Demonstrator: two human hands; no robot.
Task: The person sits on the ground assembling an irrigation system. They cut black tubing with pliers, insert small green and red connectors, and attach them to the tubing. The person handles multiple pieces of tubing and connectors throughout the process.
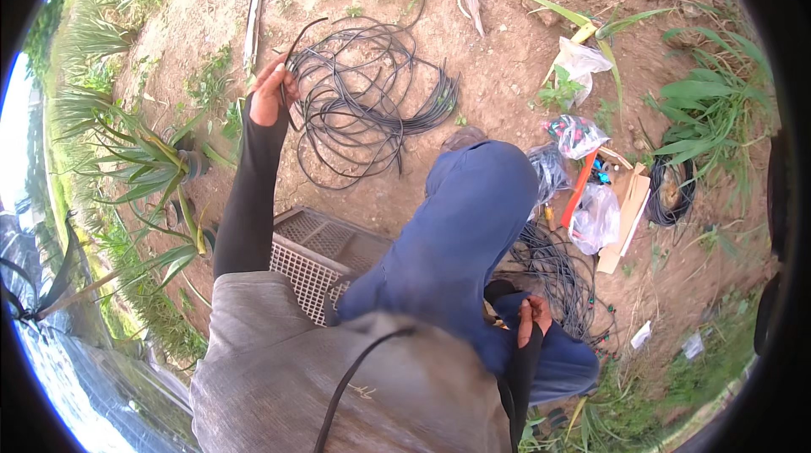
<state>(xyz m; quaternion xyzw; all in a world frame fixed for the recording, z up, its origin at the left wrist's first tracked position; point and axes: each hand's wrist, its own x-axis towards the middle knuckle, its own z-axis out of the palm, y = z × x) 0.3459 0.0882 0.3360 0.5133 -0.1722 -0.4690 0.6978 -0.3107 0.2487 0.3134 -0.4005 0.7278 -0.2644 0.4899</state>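
Stretched out to the far left, my left hand (272, 92) has its fingers closed around a thin black tube (304, 31), whose end sticks up past the fingertips. Beside that hand a large loose coil of black tubing (372, 107) lies spread on the dirt. My right hand (533, 316) rests near my right knee with its fingers curled together. Whatever it may hold is too small to make out. Just beyond it lies a tangle of thin dark tubing (557, 271) with small green and red fittings.
I sit at a grey plastic crate (302, 271). On the right lie plastic bags (596, 218), an orange-red strip (579, 187), a cardboard piece (629, 208) and a smaller black coil (673, 191). Spiky plants (156, 157) line the left side.
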